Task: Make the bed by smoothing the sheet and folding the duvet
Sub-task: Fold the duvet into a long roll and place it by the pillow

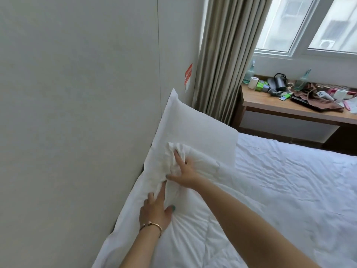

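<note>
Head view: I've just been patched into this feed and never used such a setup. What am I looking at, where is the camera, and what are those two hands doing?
There is no machine here: a person works with bare hands, and the single camera sits on their head, looking forward and down. You see a bed with a white sheet beside a wall. Two white pillows lie along the wall side: the far pillow and a nearer pillow. The left hand, with a bracelet at the wrist, presses on the nearer pillow with straight fingers. The right hand reaches across and touches the bunched pillowcase end; whether it grips the cloth is unclear. Beyond stand a curtain and a cluttered wooden desk under the window.
</note>
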Action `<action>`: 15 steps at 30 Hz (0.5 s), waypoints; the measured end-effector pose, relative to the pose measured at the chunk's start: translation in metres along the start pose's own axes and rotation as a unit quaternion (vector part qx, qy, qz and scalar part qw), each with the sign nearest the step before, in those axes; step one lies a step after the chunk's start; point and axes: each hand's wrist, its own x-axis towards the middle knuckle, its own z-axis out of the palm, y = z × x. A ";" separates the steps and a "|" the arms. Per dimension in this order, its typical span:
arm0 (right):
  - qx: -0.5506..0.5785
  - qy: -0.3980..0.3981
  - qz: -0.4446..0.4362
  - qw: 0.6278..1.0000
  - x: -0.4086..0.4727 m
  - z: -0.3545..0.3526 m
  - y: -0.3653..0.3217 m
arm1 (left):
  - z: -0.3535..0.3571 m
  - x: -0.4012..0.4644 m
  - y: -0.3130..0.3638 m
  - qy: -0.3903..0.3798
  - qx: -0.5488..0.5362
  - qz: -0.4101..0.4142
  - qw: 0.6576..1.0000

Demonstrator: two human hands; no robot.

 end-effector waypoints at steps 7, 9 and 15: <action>0.053 0.095 -0.060 0.992 -0.065 -0.033 0.078 | 0.019 0.002 0.041 0.057 0.129 -0.077 0.987; -0.020 0.082 -0.050 0.995 -0.096 -0.046 0.120 | 0.027 -0.008 0.053 0.147 0.148 -0.052 0.977; -0.211 -0.001 0.069 0.975 -0.197 -0.087 0.214 | 0.077 -0.073 0.119 0.121 0.108 0.323 0.932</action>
